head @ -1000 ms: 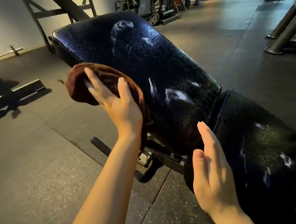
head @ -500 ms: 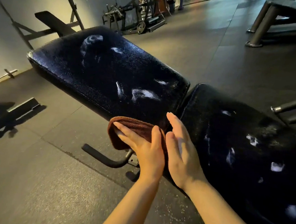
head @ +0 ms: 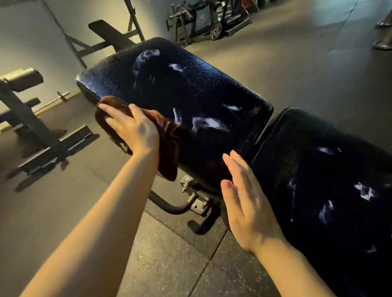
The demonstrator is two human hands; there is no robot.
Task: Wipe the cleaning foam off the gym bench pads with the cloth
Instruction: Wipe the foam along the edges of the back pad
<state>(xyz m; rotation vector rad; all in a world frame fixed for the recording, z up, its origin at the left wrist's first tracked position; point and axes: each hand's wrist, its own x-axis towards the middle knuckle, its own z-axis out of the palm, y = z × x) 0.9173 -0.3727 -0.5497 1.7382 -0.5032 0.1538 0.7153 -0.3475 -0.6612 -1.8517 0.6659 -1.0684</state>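
A person's left hand presses a brown cloth against the near edge of a black bench pad, fingers straight and spread flat on the fabric; the thumb is hidden, so whether it hooks the cloth cannot be told. Part of the cloth hangs loose below the pad's edge, and its underside is out of sight. White streaks of foam lie on the pad just beside the cloth, with more smears near the far end. The right hand is held flat and edge-on near the gap between this pad and a second pad, fingers straight and together, gripping nothing; whether it touches the upholstery is unclear. The second pad, also flecked with foam, is cut off at the right and lower edges. Beneath the pads, only part of the metal frame shows. Other gym equipment stands dim on the dark floor behind.
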